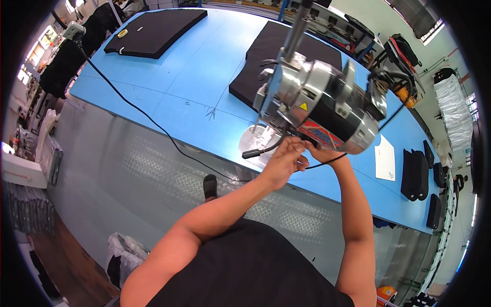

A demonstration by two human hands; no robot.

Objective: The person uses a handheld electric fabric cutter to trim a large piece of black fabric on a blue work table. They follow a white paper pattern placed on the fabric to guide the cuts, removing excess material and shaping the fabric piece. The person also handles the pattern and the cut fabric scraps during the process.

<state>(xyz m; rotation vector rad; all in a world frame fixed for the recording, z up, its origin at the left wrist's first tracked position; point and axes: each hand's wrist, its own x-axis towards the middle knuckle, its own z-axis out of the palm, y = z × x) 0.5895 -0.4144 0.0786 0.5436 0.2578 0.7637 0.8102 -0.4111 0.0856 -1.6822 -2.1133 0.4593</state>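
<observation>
A fabric cutting machine with a shiny metal motor body stands at the near edge of the blue cutting table. My left hand is at its underside, fingers curled together beside a lever with a black grip. Whatever those fingers pinch is too small to make out. Close against it, my right hand reaches under the motor, its fingers mostly hidden by the machine and the other hand. A black power cable passes by my right wrist. The machine's round base plate rests on the table.
Stacks of black fabric lie at the far left and behind the machine. Yellow tape sits on the left stack. To the right are a white paper pattern and black cut pieces. The cable hangs across the table's left edge.
</observation>
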